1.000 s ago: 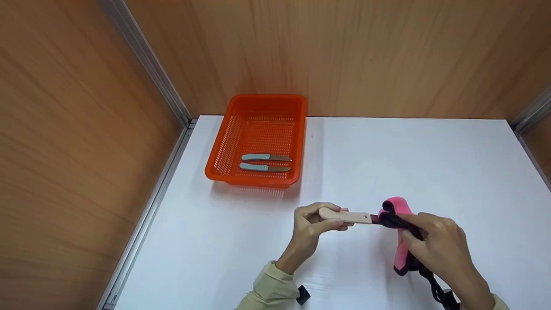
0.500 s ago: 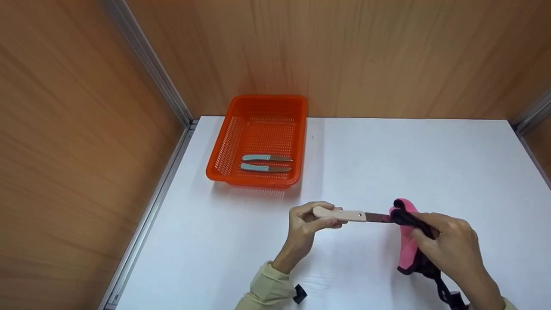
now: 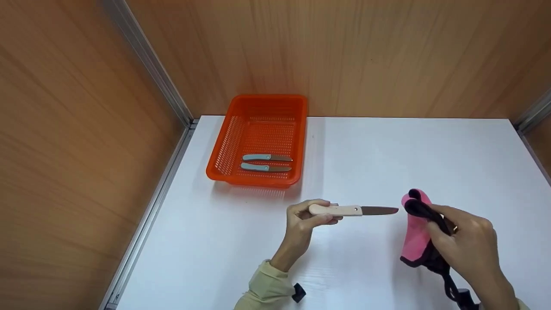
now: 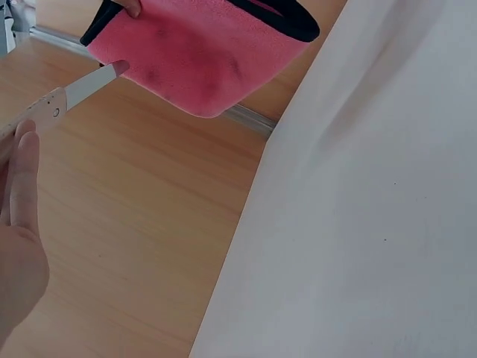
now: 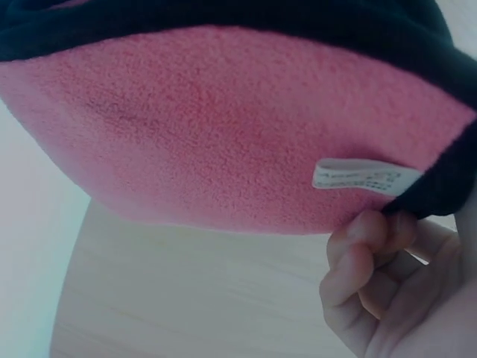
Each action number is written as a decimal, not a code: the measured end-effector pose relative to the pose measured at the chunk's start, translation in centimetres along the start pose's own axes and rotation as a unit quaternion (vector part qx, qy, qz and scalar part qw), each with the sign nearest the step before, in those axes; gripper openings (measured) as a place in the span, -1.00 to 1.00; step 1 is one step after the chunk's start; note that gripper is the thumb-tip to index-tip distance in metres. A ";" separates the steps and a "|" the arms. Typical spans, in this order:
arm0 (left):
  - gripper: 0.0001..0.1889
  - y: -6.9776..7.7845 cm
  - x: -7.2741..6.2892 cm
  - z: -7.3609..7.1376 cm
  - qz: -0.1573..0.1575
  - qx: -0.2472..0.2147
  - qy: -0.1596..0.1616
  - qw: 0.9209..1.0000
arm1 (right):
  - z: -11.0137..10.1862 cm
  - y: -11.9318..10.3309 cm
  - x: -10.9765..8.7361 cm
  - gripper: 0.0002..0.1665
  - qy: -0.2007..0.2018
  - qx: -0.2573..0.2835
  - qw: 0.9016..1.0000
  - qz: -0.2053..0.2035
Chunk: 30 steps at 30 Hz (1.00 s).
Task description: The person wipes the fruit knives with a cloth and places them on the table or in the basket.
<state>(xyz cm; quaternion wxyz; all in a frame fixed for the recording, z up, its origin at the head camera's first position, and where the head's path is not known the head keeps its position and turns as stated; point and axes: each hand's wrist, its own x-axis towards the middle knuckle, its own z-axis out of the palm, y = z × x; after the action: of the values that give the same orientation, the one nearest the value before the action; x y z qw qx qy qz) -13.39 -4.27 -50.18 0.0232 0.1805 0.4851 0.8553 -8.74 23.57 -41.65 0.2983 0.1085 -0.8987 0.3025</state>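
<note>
My left hand (image 3: 301, 224) grips the pale handle of a small knife (image 3: 338, 210), its blade pointing right. In the left wrist view the same knife (image 4: 89, 85) has its tip in front of or near the cloth; whether they touch there I cannot tell. A pink cloth (image 3: 416, 237) with dark edging hangs folded from my right hand (image 3: 467, 241), which pinches it by its edge. The head view shows a small gap between blade tip and cloth. Up close in the right wrist view, the cloth (image 5: 223, 134) is fuzzy and carries a white label (image 5: 365, 176).
An orange perforated basket (image 3: 214, 165) stands at the back left of the white table (image 3: 370, 159). Two knives with light blue handles, an upper knife (image 3: 257, 157) and a lower knife (image 3: 255, 167), lie inside it. Wooden panels (image 3: 370, 56) border the table.
The cloth has come off the blade, which now shows whole. My right hand has moved right with the cloth, and my left hand has shifted slightly left and up with the knife.
</note>
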 end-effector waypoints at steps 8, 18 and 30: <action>-0.69 -0.3 0.1 -0.2 -0.012 0.006 -0.007 1.000 | -0.4 -1.6 0.9 -0.71 0.029 0.018 0.999 -0.028; -0.67 -0.4 0.3 0.2 -0.024 0.017 -0.011 0.999 | 0.4 -3.0 1.4 -0.71 0.027 0.029 0.997 -0.068; -0.65 0.2 0.1 0.9 -0.007 0.024 -0.023 0.999 | 2.2 -4.3 0.7 -0.68 -0.051 0.005 0.994 -0.092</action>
<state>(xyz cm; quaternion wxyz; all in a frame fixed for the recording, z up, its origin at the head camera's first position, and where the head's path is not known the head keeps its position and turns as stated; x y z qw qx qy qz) -13.14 -3.65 -49.59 0.0363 0.1973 0.5059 0.8389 -8.75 18.77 -40.60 0.2780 0.2072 -0.8974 0.2727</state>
